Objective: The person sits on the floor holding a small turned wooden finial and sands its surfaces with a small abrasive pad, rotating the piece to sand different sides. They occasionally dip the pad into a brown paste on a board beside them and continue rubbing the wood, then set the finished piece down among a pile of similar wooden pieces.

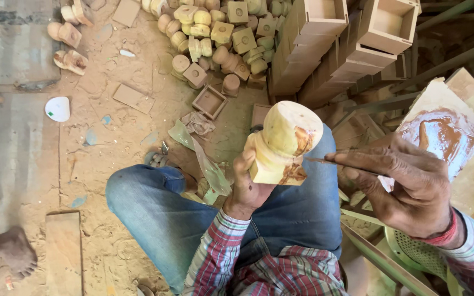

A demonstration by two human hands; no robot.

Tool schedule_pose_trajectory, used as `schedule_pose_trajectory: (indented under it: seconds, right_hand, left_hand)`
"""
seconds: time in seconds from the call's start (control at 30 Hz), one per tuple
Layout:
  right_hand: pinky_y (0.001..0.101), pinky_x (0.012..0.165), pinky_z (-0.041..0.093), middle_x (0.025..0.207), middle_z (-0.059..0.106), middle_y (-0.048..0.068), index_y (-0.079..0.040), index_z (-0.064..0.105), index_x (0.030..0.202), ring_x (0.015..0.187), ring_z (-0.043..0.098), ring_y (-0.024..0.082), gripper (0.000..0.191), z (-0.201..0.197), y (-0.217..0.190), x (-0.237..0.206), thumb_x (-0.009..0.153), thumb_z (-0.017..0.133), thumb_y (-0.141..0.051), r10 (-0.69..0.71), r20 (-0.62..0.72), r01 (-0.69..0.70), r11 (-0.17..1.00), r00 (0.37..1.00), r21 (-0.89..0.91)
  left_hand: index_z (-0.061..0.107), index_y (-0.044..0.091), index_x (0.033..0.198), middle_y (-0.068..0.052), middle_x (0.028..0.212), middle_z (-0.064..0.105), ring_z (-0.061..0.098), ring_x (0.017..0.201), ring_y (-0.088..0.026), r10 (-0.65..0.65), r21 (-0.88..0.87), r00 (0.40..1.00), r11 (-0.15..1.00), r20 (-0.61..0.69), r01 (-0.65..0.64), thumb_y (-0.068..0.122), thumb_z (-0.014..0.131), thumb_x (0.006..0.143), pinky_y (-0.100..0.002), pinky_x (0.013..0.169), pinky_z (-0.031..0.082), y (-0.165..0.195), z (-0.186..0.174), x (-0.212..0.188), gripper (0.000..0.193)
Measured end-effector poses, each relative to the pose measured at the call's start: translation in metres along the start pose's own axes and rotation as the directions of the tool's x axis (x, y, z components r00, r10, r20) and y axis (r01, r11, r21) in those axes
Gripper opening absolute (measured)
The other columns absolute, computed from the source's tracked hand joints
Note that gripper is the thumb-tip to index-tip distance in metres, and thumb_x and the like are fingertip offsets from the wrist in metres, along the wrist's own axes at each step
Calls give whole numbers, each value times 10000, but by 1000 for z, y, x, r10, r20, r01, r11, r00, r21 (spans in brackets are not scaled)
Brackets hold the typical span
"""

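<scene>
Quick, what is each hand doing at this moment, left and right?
Left hand: closed around the turned wooden piece.
Right hand: closed on a thin stick tool, tip at the wooden piece.

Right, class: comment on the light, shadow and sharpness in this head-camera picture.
Head view: soft, even daylight, no glare; faint shadows under the wooden post held by the left hand; right hand and its thin tool are sharp; the frame corners look slightly stretched.

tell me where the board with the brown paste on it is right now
In the head view the paste board sits at the right, just above the right hand holding a thin stick, and right of the wooden piece in the left hand.
</scene>
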State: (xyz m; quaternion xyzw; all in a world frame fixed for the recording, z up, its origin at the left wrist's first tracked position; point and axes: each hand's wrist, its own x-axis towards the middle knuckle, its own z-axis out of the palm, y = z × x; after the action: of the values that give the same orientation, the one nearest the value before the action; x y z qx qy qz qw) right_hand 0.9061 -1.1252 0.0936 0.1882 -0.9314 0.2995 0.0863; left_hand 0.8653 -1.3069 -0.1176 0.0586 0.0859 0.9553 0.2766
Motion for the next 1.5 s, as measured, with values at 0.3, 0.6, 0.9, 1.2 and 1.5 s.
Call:
schedule_pose_trajectory:
  seconds: [0.3, 0.6, 0.9, 1.2, 1.5]
  right_hand:
    - [303, 712, 464, 1118, 781, 48, -64, 733, 1120, 806, 683, 147, 453, 3, 12, -3, 697, 667, 85, -152, 55, 154, 988, 987, -26]
    - [322, 734, 513, 1091, 769, 58, -65, 727, 1132, 827, 673, 193, 425, 13, 5, 3, 731, 727, 75, -190, 3, 190, 977, 982, -92]
    - [329, 803, 495, 1132, 796, 22, -52, 701, 1200, 888, 743, 136, 624, 8, 24, 3, 623, 506, 86, -257, 138, 251, 966, 956, 60]
    - [313, 803, 435, 1170, 779, 27, -91, 728, 1150, 978, 732, 79, 431, -5, 27, 0, 765, 566, 14, -227, 83, 229, 973, 970, -15]
    - [343, 787, 456, 1224, 742, 96, -33, 711, 1185, 901, 685, 192, 578, 5, 23, 7, 627, 563, -55, -329, 99, 338, 937, 939, -84]
  left_hand:
    - [416, 67, 1494, -141, 1515, 498, 500, 1422, -276, 87, 43, 994, 995, 58, -90, 443, 546, 1012, -486, 1233, 401, -7, -5, 0, 625]
    - [397, 44, 1512, -157, 1514, 500, 507, 1411, -277, 118, 106, 992, 987, 53, -123, 477, 552, 1001, -470, 1223, 405, -6, -1, 0, 688]
    - [358, -4, 1573, -163, 1487, 533, 560, 1356, -257, 121, 226, 992, 966, 26, -123, 605, 669, 940, -428, 1176, 463, -10, -11, 1, 931]
    - [346, -8, 1572, -167, 1494, 528, 560, 1359, -272, 119, 185, 992, 975, 37, -123, 588, 696, 926, -443, 1181, 466, -9, -11, 1, 946]
    - [335, 5, 1572, -163, 1527, 489, 511, 1401, -272, 156, 205, 988, 966, 13, -155, 578, 655, 948, -441, 1205, 421, -12, -11, -1, 906]
